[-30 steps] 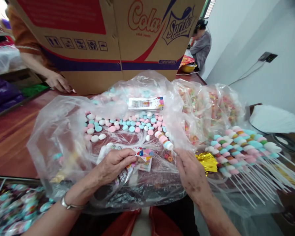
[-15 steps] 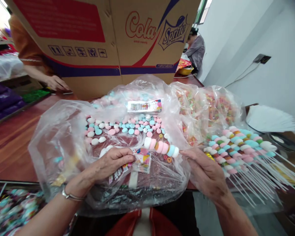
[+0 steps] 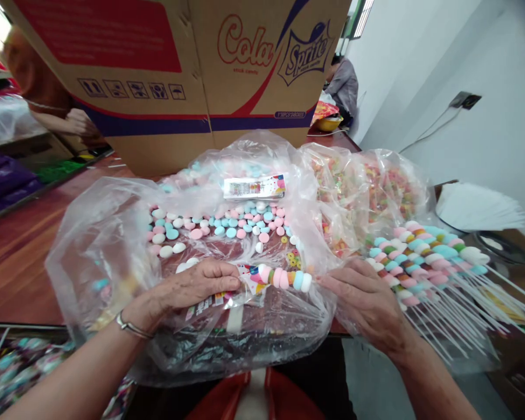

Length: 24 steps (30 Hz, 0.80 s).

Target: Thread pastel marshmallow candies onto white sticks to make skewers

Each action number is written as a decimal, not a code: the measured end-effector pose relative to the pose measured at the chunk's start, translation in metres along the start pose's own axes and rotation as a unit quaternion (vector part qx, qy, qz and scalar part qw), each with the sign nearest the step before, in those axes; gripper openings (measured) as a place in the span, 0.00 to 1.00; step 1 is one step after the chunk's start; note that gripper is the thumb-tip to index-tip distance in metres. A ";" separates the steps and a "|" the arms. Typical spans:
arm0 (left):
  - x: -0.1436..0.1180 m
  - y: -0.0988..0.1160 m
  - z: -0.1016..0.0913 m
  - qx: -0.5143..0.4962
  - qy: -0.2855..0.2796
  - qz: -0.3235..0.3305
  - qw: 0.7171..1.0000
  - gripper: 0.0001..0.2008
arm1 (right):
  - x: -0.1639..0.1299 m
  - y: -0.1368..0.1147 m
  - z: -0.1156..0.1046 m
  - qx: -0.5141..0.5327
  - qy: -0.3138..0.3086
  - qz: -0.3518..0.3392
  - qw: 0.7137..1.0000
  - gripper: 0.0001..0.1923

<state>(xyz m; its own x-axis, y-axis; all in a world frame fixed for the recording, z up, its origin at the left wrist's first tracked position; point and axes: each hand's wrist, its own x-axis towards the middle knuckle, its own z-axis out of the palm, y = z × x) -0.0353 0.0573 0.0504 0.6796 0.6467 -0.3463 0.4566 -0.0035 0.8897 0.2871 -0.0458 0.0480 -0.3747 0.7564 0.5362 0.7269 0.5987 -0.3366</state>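
My left hand (image 3: 192,286) pinches a small printed wrapper (image 3: 251,280) over an open clear plastic bag (image 3: 109,256). My right hand (image 3: 367,300) holds a candy skewer (image 3: 284,277) of pink, white, orange and blue pieces by its stick end. The skewer lies level, its tip pointing into the wrapper's mouth. Loose pastel candies (image 3: 219,224) lie spread inside the bag just beyond my hands, with a few small ring candies (image 3: 291,256).
A fan of finished candy skewers (image 3: 424,256) lies at the right, beside bags of ring candies (image 3: 376,192). A large Cola/Sprite carton (image 3: 179,76) stands behind. Another person's hand (image 3: 76,122) is at the far left; someone sits at the back (image 3: 343,84). White sheets (image 3: 476,207) far right.
My right hand brought the candy skewer from upright near the bag down to level and moved it left, so its tip now meets the wrapper in my left hand.
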 end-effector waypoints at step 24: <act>0.021 0.031 -0.009 0.133 -0.159 0.025 0.978 0.15 | 0.013 -0.005 0.003 0.071 -0.028 0.074 0.994 0.14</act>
<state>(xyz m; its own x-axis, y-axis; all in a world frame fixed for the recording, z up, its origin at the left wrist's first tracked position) -0.0117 0.0780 0.0738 0.8300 0.3716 -0.4160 0.5221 -0.2550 0.8139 0.2768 -0.0381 0.0547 -0.3044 0.8504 0.4292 0.6897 0.5075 -0.5164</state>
